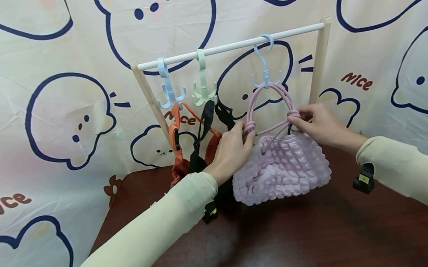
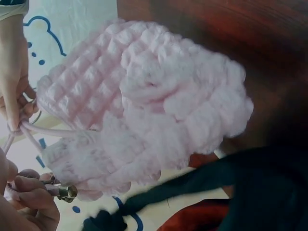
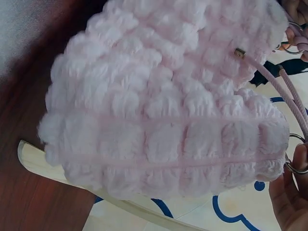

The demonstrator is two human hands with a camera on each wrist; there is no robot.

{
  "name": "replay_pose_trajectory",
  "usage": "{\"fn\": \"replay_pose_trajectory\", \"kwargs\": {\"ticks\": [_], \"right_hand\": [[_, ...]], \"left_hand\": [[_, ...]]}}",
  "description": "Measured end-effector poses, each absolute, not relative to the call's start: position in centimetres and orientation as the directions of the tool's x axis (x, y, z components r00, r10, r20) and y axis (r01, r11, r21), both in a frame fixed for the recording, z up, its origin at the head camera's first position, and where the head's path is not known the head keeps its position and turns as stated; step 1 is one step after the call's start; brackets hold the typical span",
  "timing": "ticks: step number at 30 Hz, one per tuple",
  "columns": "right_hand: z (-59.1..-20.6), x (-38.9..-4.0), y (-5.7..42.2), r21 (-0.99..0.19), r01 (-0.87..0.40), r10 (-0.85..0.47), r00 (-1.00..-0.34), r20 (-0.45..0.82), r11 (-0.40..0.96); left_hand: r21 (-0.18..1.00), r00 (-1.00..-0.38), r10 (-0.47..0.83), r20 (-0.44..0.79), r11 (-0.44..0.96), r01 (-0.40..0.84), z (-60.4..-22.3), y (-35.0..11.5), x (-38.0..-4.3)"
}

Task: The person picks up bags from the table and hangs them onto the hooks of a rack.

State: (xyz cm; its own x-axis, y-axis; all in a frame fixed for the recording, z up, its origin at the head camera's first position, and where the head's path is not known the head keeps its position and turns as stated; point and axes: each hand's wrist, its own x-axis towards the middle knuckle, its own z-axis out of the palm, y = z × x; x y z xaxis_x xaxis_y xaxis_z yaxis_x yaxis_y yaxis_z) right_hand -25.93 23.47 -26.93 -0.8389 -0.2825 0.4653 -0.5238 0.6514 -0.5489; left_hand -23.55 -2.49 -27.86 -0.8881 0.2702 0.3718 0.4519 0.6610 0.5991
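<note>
A puffy pink handbag [image 1: 283,167] hangs by its looped cord handle [image 1: 250,104] from a light blue hook hanger [image 1: 265,70]. My left hand [image 1: 233,151] pinches the knot on the handle's left side. On the opposite side, my right hand [image 1: 319,123] pinches the other knot. Metal rings join the cord to the bag [image 3: 168,139] beside the right fingers in the right wrist view. A cord end with a metal cap [image 3: 239,53] dangles over the bag's front. In the left wrist view, the left fingers [image 2: 36,192] curl around the cord near a brass-coloured tip.
A white rail [image 1: 229,47] on wooden posts [image 1: 319,63] carries the hangers. Left of the pink bag, an orange bag [image 1: 179,154] and a black bag [image 1: 197,161] hang from a blue hook [image 1: 168,86] and a green hook [image 1: 203,81]. Below is a dark wooden table [image 1: 286,242].
</note>
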Motion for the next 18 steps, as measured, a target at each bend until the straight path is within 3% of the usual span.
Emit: {"fn": "replay_pose_trajectory", "kwargs": {"ticks": [18], "right_hand": [[-27.4,-26.0,23.3,-0.537,-0.507,-0.273,-0.846,0.458,0.674]], "left_hand": [[0.600,-0.881,0.258,0.397,0.654,0.462,-29.2,-1.7,-23.9]]}}
